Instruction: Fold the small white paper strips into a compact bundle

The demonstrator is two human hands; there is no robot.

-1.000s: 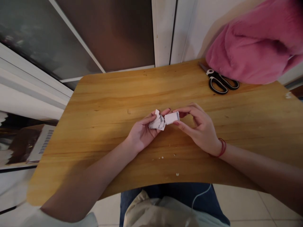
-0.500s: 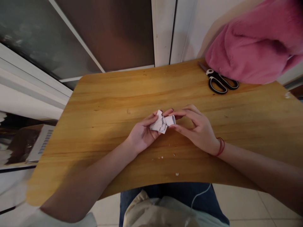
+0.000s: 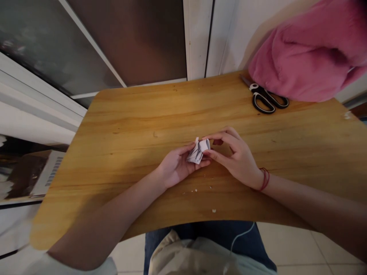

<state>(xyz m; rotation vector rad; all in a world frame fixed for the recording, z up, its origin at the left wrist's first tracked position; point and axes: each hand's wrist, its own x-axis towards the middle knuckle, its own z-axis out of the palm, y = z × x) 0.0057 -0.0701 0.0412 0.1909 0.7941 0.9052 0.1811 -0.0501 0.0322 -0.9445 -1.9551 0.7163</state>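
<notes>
Above the wooden table [image 3: 137, 126], both hands meet at a small folded white paper piece [image 3: 195, 154] with dark lines on it. My left hand [image 3: 176, 166] holds its layered, pointed part, thumb on top and fingers beneath. My right hand [image 3: 236, 156], with a red cord at the wrist, pinches a white paper tube [image 3: 204, 145] at the piece's right end between thumb and fingers. The tube's round opening faces right. Whether tube and folded part are one sheet, I cannot tell.
Scissors with black handles [image 3: 264, 100] lie at the back right, beside a pink plush cloth [image 3: 304, 65]. Small white paper scraps [image 3: 214, 211] are scattered near the front edge. A glass-panelled door [image 3: 137, 42] stands behind the table, and a box [image 3: 47, 173] is at the left.
The folded paper has tilted and turned in my left hand, its layers now closer to the tube. My left fingers have shifted beneath it; my right hand has moved slightly left.
</notes>
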